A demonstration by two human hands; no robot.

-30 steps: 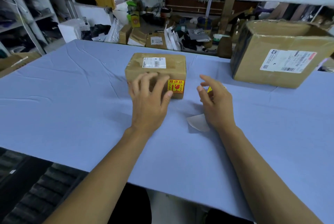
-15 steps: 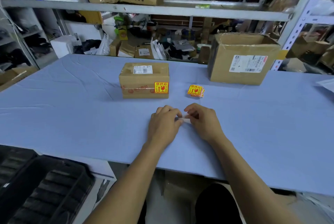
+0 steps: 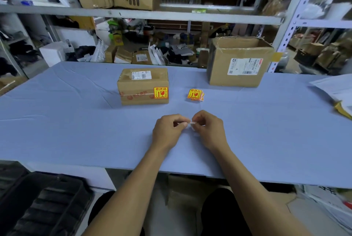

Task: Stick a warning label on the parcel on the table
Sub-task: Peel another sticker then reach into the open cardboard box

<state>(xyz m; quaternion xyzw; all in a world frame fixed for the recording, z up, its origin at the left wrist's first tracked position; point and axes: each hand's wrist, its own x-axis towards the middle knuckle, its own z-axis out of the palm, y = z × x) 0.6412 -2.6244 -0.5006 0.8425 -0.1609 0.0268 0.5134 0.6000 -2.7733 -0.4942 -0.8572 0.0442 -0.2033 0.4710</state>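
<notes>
A cluttered stockroom with metal shelving and stacked cartons lies beyond a tabletop (image 3: 57, 121) covered in smooth, faintly creased blue sheet. In the head view, the parcel (image 3: 143, 86), a small taped brown cardboard box, sits mid-table, already bearing a glossy yellow-and-red warning label (image 3: 161, 92) on the right end of its near face. Just right of it lies a small stack of spare labels (image 3: 195, 94); far right stands a larger open carton (image 3: 239, 61). Near the table's front edge, the left hand (image 3: 168, 131) and right hand (image 3: 208, 130) meet, each grip pinched together on a small white scrap of paper (image 3: 191, 123), probably the peeled backing. The slick scrap could slip from the fingertips; the label's corners may lift if it was not pressed firmly.
</notes>
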